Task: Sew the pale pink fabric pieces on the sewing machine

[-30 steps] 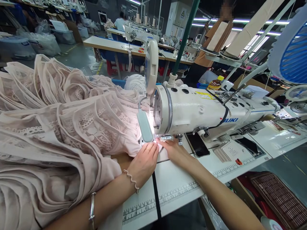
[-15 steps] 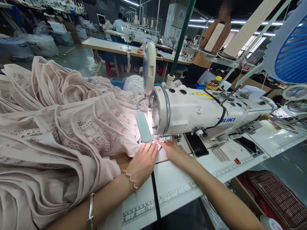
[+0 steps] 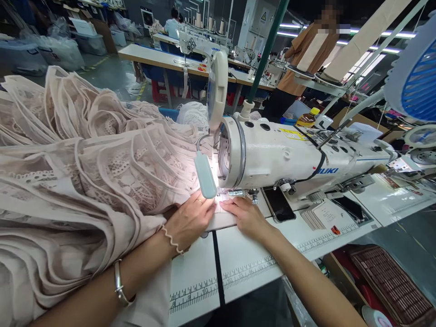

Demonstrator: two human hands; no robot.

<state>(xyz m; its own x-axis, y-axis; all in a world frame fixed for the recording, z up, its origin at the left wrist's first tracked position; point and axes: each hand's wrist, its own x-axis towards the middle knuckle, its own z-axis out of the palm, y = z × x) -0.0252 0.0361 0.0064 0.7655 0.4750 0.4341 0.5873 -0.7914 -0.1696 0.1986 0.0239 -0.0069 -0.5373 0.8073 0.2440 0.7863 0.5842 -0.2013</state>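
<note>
A small lamp [image 3: 205,175] just above the fingertips [image 3: 204,208] throws a hot white glare onto the pink fabric [image 3: 163,168] beside them. Far beyond them the hall is dim, ceiling tubes [image 3: 388,48] glowing. Edges bow from the wide lens; the centre is sharp.

We are pressing our left grip [image 3: 189,220] and right grip [image 3: 245,216] flat on the pink lace fabric [image 3: 102,181], side by side before the white sewing machine [image 3: 289,159] on the table [image 3: 252,261].

The lamp head [image 3: 205,175] and its glare conceal the needle and the fingertips of the left hand [image 3: 189,220]; the pink lace fabric [image 3: 85,172] is cut off at the left frame edge.
</note>
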